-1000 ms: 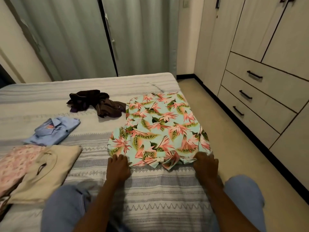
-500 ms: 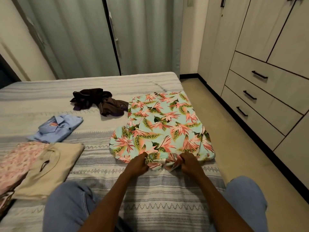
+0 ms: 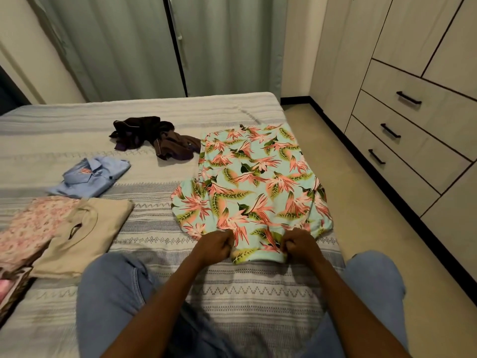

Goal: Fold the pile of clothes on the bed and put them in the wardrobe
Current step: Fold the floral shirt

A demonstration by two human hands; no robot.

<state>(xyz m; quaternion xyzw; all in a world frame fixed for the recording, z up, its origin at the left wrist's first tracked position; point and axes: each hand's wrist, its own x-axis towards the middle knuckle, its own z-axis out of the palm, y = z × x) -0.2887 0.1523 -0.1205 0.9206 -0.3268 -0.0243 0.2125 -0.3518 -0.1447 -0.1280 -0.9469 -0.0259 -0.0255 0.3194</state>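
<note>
Near the bed's right edge lies one floral garment (image 3: 254, 182), turquoise with pink and green leaves, spread flat and reaching from the near middle of the bed (image 3: 160, 293) toward its far right corner. Its right side runs just along the mattress edge. Two hands work its near hem: the left hand (image 3: 215, 245) has its fingers curled tight on the cloth at the hem's left part, and the right hand (image 3: 299, 244) pinches the hem's right part in a closed fist. A small flap of the hem sits between them.

Five garments can be counted on the bed. Besides the floral one, a dark crumpled garment (image 3: 154, 138), unfolded, lies toward the far edge, almost touching the floral piece's upper left side. A folded blue shirt (image 3: 90, 177) lies left of centre, with a small striped label at its collar, too small to read. A folded beige top (image 3: 85, 233) sits near the left edge, overlapping a pink patterned garment (image 3: 28, 228) beside it. No writing is legible anywhere.

Bare striped bedcover shows between the beige top and the floral garment, and along the far edge. Two knees in blue jeans (image 3: 113, 293) rest on the near part of the bed. Right of the bed a strip of bare floor (image 3: 361, 202) runs to the wardrobe (image 3: 413, 73), whose three drawers each carry one dark handle. Curtains (image 3: 129, 47) hang behind the far edge.
</note>
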